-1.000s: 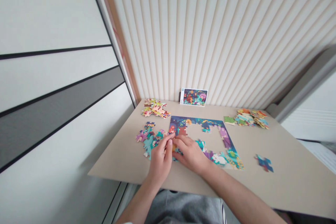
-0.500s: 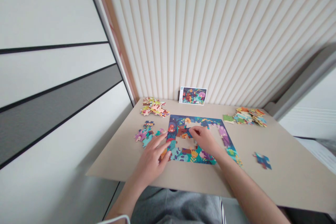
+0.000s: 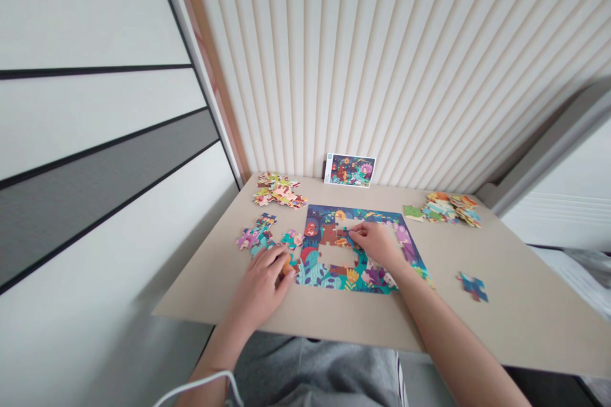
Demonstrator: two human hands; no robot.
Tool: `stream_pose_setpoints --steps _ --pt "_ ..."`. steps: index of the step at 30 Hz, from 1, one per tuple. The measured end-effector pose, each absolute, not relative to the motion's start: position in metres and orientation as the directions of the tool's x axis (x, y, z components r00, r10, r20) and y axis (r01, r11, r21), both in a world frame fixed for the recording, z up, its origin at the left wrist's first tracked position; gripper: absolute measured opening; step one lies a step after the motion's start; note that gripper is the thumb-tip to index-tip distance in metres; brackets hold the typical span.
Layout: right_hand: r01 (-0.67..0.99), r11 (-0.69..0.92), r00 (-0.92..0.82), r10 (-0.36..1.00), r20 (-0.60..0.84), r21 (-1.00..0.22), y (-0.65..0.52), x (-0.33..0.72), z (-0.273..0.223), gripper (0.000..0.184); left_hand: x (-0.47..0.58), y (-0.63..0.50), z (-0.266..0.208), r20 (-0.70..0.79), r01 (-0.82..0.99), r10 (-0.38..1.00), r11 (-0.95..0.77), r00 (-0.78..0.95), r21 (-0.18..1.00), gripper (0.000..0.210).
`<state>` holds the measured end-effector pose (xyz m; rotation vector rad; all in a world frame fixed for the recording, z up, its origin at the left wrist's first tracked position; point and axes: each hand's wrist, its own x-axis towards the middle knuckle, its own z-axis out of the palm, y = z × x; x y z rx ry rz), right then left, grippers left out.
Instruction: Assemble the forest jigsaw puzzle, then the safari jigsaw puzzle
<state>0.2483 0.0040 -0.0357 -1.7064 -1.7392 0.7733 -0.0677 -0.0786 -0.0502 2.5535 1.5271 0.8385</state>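
A partly assembled jigsaw puzzle (image 3: 334, 280) of a colourful forest scene lies on the table, with gaps in its middle showing the tabletop. Over its upper middle, my right hand (image 3: 377, 245) pinches a small dark blue puzzle piece (image 3: 354, 238), partly hidden by the fingers. My left hand (image 3: 260, 280) is at the puzzle's lower left, fingers curled, with an orange and teal puzzle piece (image 3: 287, 264) between thumb and fingers. Just beyond it lie loose purple and teal pieces (image 3: 248, 239), some partly covered by the hand.
A picture card (image 3: 351, 170) of the scene leans against the ribbed panel (image 3: 296, 76) at the back. Piles of pieces lie at the back left (image 3: 277, 192) and back right (image 3: 443, 208). One blue piece (image 3: 472, 286) lies at the right. A white cable (image 3: 200, 381) crosses my left forearm.
My left hand has drawn back leftward from the puzzle's edge, and its spread fingers have curled in around the orange piece. My right hand has shifted slightly, still over the puzzle's upper middle.
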Motion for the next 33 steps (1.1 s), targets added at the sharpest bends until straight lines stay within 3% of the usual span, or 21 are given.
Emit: stream_pose_setpoints --steps 6,17,20,26,33 --pt "0.809 0.065 -0.003 0.994 0.107 -0.584 -0.001 0.237 -0.033 0.016 -0.067 -0.083 -0.052 0.455 0.814 0.83 -0.489 0.324 0.313 0.032" --pt "0.944 0.075 0.002 0.973 0.232 -0.322 -0.008 0.229 -0.035 0.03 -0.07 -0.087 -0.056 0.469 0.828 0.829 -0.475 0.306 0.298 0.044" --pt "0.946 0.124 -0.048 0.968 0.248 -0.3 -0.01 0.229 -0.033 0.027 -0.073 -0.087 -0.057 0.487 0.838 0.827 -0.458 0.281 0.295 0.04" --pt "0.833 0.408 -0.353 0.912 0.209 -0.373 -0.012 0.231 -0.025 0.025 -0.075 -0.087 -0.057 0.461 0.845 0.853 -0.421 0.245 0.33 0.035" --pt "0.819 0.437 -0.398 0.899 0.181 -0.372 -0.013 0.233 -0.023 0.028 -0.077 -0.085 -0.061 0.456 0.827 0.856 -0.429 0.244 0.363 0.033"
